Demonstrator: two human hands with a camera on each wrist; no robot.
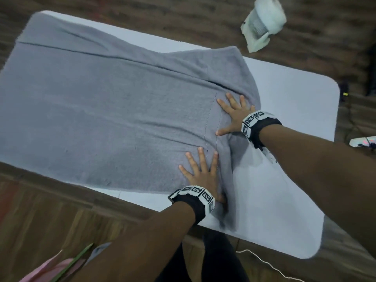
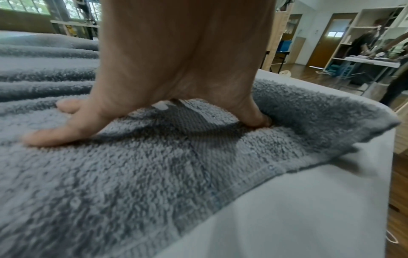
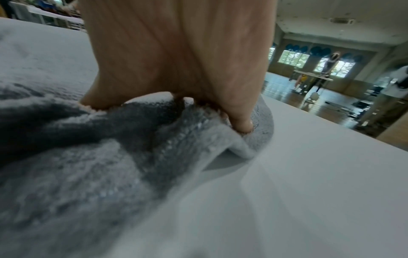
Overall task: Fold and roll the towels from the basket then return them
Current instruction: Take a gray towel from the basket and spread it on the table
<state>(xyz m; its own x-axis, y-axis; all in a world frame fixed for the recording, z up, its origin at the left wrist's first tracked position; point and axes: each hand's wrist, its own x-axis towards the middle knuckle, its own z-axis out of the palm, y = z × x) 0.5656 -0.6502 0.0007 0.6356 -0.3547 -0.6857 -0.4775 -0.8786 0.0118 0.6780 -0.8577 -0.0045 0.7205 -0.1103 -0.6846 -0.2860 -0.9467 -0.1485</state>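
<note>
Overhead, head view: grey towel (image 1: 105,110) lies folded along the white table (image 1: 284,102); left hand (image 1: 200,176) and right hand (image 1: 234,115), fingers splayed, press its near end. Left wrist view: flat fingers (image 2: 50,136) on pile. Right wrist view: thumb (image 3: 240,122) digs into bunched cloth. Folding appears done; rolling barely begun; no basket visible.
</note>
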